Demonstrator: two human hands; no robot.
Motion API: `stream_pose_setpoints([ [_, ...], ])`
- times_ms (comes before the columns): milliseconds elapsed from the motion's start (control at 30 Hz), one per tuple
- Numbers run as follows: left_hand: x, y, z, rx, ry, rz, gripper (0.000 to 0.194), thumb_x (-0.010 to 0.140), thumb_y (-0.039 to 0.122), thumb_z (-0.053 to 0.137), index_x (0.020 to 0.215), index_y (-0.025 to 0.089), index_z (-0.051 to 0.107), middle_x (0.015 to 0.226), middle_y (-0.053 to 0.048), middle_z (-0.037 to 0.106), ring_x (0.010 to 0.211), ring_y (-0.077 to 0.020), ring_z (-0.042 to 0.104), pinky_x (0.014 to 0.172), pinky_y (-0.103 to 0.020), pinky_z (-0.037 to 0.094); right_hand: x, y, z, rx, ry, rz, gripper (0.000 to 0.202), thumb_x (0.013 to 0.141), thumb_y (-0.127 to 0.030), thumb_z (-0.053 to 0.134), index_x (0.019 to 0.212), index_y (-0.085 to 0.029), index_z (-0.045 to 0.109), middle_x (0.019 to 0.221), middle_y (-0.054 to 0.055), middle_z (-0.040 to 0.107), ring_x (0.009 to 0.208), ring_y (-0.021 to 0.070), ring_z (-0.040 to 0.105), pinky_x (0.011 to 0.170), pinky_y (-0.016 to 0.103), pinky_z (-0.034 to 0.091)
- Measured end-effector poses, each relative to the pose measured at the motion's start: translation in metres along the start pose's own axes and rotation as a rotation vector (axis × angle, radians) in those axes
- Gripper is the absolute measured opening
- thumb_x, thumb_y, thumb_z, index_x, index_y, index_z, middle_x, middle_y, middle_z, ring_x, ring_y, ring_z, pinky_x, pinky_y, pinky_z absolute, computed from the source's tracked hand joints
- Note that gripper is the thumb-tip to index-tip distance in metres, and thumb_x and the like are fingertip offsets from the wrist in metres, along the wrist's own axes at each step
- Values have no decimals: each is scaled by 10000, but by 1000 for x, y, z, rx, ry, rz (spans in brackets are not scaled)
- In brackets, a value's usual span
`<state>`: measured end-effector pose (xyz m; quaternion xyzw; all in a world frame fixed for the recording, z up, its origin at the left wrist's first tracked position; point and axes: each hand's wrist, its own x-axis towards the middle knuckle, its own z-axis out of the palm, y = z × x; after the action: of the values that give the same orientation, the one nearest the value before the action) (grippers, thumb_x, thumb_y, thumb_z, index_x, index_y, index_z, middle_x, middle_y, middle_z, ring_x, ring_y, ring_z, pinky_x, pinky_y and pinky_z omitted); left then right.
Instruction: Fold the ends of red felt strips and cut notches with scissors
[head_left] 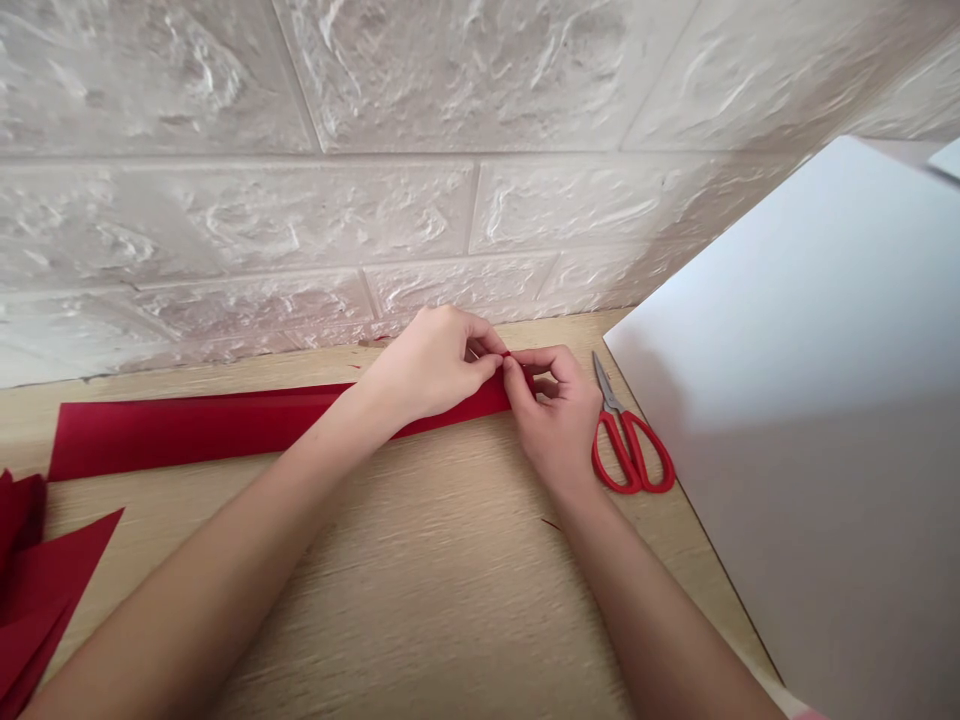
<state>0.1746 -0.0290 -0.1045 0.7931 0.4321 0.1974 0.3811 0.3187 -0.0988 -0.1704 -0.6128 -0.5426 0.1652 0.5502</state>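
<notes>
A long, folded red strip (195,432), paper or thin fabric, lies along the wooden table near the wall. At its right end my left hand (442,360) is closed, thumb and forefinger pinching a small bit of red. My right hand (555,405) meets it there, its thumb and forefinger closed on the same red end with the fingertips of both hands touching. The fingers hide most of what they pinch. Just right of my right hand lie scissors with red handles (636,462), blades pointing away from me.
More red pieces (52,590) are heaped at the left edge. A large white board or panel (810,400) stands on the right. A textured white brick-pattern wall (390,210) rises behind the table (435,590). Tiny red scraps lie on the wood.
</notes>
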Motion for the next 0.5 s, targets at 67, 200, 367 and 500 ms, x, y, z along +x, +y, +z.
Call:
stream_pose_setpoints([
  [67, -1, 0, 1, 4, 13, 5, 224, 830, 104, 601, 868, 201, 800, 868, 6, 812, 799, -158, 744, 746, -253, 562, 0, 1, 1, 18, 2, 9, 58, 906, -274, 671, 868, -231, 678, 861, 6, 731, 758, 152, 665, 654, 292, 541],
  [200, -1, -2, -1, 64, 65, 33, 217, 855, 131, 601, 912, 202, 798, 868, -6, 809, 790, -173, 738, 742, -285, 553, 3, 4, 3, 153, -25, 126, 170, 893, -335, 687, 1024, -233, 653, 886, 11, 744, 757, 151, 672, 631, 277, 519],
  [367, -1, -1, -5, 113, 151, 85, 178, 890, 170, 611, 904, 194, 787, 811, -2, 789, 711, -162, 700, 678, -291, 507, 6, 6, 2, 251, -150, 238, 273, 920, -475, 635, 926, -211, 701, 758, 3, 705, 586, 115, 551, 538, 261, 431],
  [500, 0, -1, -8, 101, 168, 93, 166, 885, 169, 629, 895, 199, 791, 800, 5, 787, 707, -155, 697, 668, -282, 500, 8, 5, 1, 294, -149, 253, 292, 882, -496, 675, 868, -207, 711, 732, -2, 702, 565, 106, 533, 532, 252, 424],
])
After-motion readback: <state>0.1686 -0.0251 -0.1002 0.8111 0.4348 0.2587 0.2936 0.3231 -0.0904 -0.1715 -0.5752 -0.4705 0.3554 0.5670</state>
